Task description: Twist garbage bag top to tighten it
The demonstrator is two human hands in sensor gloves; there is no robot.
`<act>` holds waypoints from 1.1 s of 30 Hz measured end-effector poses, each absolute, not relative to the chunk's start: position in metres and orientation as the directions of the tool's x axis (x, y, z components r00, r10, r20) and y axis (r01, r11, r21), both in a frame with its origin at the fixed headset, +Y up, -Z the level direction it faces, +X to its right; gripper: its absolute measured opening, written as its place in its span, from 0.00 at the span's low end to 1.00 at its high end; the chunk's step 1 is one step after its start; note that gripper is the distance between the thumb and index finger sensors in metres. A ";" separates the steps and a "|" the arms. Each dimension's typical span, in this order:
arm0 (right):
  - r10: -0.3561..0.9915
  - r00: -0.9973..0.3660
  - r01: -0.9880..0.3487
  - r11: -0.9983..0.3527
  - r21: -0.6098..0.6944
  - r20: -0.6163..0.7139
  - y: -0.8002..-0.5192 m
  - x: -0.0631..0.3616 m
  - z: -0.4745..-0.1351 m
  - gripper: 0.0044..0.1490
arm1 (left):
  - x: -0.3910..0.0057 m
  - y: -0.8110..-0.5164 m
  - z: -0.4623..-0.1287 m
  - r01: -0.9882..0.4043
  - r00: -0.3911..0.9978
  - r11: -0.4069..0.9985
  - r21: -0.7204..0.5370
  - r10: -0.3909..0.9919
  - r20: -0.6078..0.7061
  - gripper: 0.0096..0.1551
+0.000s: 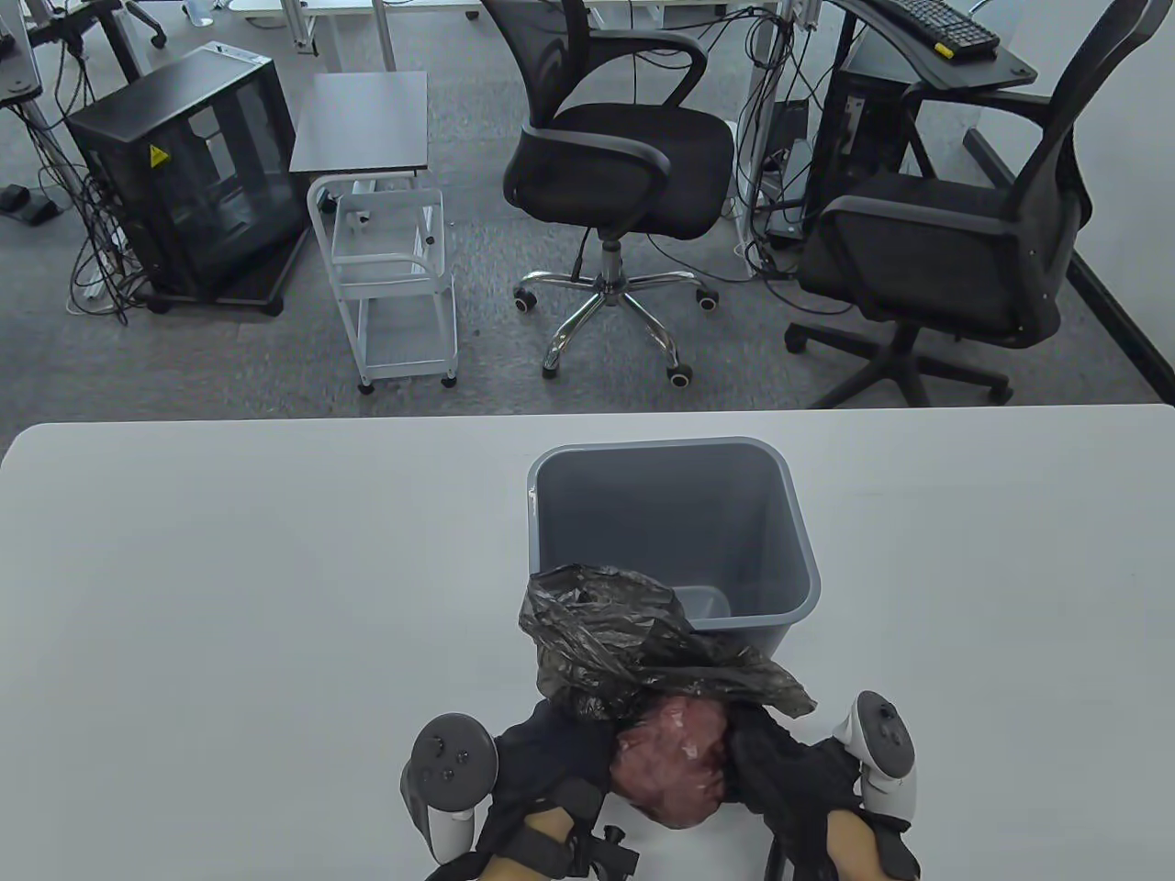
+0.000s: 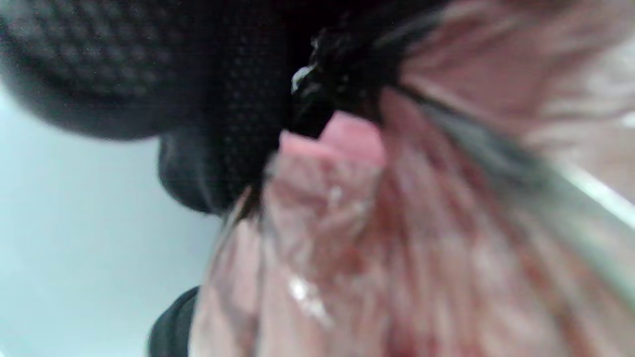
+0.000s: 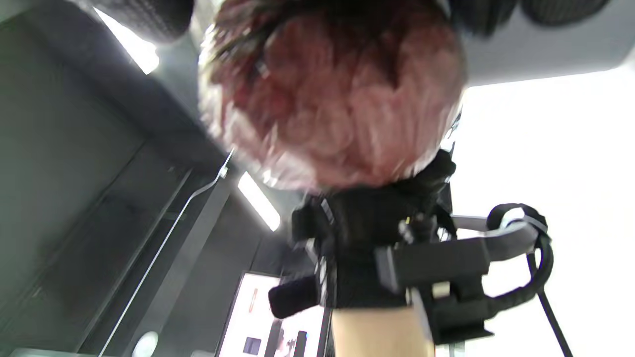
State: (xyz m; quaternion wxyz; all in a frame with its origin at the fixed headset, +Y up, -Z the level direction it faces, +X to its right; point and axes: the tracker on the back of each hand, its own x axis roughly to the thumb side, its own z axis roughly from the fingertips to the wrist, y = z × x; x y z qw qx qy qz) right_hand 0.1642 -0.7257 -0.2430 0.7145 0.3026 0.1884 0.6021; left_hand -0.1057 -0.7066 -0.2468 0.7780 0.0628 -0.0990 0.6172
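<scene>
My hands: left hand and right hand cup the bag's bulging pinkish belly between them; fingers pressed into it.
Garbage bag: near surface edge, soft, light, slippery film.
Hold: the loose dark top, likely best gathered low.
Bin: just beyond.

Garbage bag — thin, crinkled, glossy dark film over a pinkish, shiny-wrapped bundle. Bin — smooth grey plastic. Table — matt, smooth, pale. Gloves — black woven mesh cloth.
</scene>
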 end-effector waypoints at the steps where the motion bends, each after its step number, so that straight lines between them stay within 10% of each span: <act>1: 0.978 0.165 -0.731 0.036 0.681 0.125 -0.723 0.162 -0.242 0.71 | -0.105 -0.707 -0.247 -0.975 0.210 0.223 -0.027 0.950 0.232 0.29; 4: 0.972 0.053 -0.756 -0.111 0.646 0.229 -0.720 0.162 -0.242 0.71 | -0.102 -0.707 -0.245 -0.976 0.198 0.215 -0.043 0.948 0.247 0.29; 11: 0.980 0.200 -0.779 0.157 0.607 0.004 -0.734 0.167 -0.245 0.61 | -0.097 -0.705 -0.245 -0.981 0.136 0.172 -0.093 0.941 0.309 0.30; 21: 0.930 -0.105 -0.702 -0.320 0.636 0.352 -0.716 0.163 -0.242 0.74 | -0.103 -0.705 -0.246 -0.975 0.213 0.224 -0.008 0.934 0.286 0.30; 27: 0.985 0.172 -0.780 0.123 0.613 0.020 -0.737 0.172 -0.248 0.64 | -0.096 -0.705 -0.247 -0.976 0.142 0.184 -0.117 0.943 0.300 0.31; 33: 0.993 0.097 -0.758 0.028 0.651 0.070 -0.736 0.168 -0.245 0.65 | -0.099 -0.699 -0.243 -0.966 0.240 0.258 -0.016 0.919 0.312 0.30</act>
